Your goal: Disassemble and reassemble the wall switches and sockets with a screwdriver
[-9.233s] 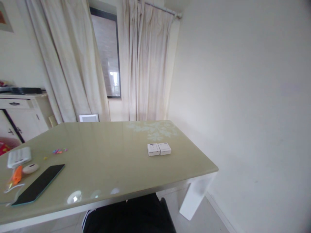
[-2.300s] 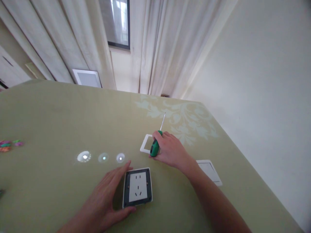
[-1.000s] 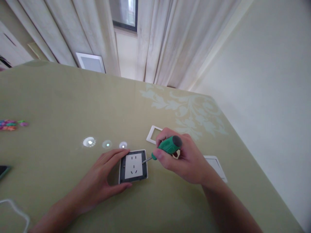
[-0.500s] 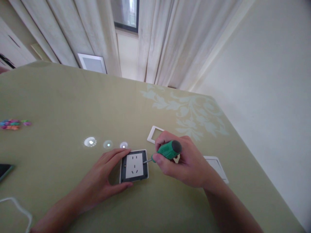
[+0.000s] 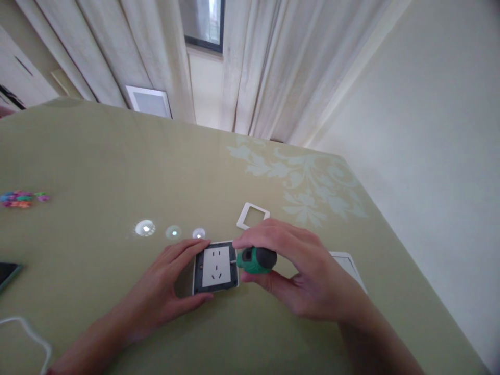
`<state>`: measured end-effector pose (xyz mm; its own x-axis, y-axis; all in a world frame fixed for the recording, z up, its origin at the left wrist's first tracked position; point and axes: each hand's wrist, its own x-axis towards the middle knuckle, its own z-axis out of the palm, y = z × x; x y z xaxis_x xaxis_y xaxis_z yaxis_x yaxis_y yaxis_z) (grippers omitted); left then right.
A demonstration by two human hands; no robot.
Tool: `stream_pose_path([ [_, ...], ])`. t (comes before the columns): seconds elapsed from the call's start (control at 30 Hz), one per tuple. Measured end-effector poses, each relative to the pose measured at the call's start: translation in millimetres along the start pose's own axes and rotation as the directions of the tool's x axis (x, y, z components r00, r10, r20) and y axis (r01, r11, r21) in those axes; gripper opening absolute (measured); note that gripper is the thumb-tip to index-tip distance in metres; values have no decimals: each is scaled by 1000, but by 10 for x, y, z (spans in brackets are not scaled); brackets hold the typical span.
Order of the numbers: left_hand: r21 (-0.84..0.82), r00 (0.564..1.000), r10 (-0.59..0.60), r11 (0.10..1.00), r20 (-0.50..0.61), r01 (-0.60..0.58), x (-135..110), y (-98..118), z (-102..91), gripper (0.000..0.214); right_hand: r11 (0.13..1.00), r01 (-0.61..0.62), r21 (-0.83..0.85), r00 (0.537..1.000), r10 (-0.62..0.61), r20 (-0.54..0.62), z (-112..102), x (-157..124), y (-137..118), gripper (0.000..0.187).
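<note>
A wall socket with a white face and a dark surround lies on the table, face up. My left hand grips its left side, fingers at the top edge and thumb at the bottom edge. In my right hand is a screwdriver with a green and black handle, held between thumb and fingers. Its short visible shaft points left, the tip at the right part of the socket's dark surround. Whether the tip sits in a screw cannot be made out. A white cover frame lies just beyond my right hand.
A white plate lies partly hidden behind my right forearm. Several small colourful pieces are at the far left of the table. A dark device and a white cable lie at the left edge. A wall borders the right side.
My right hand has turned and its fingers have shifted on the screwdriver, whose handle is now lower and more to the left. My left hand and the socket have stayed put.
</note>
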<state>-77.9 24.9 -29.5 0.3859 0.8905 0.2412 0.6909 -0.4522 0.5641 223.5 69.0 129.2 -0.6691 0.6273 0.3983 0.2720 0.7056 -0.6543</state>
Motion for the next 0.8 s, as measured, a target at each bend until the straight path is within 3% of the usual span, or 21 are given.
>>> stream_pose_path([
  [0.07,3,1000,10,1000,-7,-10,5,5,-4,82,998,-34,-48,999,36,36,-21,-4,-65,36],
  [0.17,7,1000,1,1000,5,-1,3,16,-9,82,981,-67,-184,998,66,-7,-1,-3,-122,24],
  [0.27,12,1000,3,1000,23,-3,-5,33,-15,82,957,-46,-287,998,32,-54,60,-3,-115,33],
  [0.43,18,1000,26,999,17,-27,0,57,-12,83,949,-16,-315,985,-39,-165,129,-16,-78,31],
  [0.53,8,1000,28,1000,-5,-28,7,61,7,84,891,-30,-454,981,-62,-185,120,-25,-88,20],
  [0.63,-2,1000,14,1000,-11,-14,8,66,15,85,805,-100,-585,969,-54,-240,84,-28,-115,21],
  [0.8,-5,1000,14,1000,18,-14,-6,73,-3,85,898,70,-434,994,-99,-45,-31,3,-145,18],
])
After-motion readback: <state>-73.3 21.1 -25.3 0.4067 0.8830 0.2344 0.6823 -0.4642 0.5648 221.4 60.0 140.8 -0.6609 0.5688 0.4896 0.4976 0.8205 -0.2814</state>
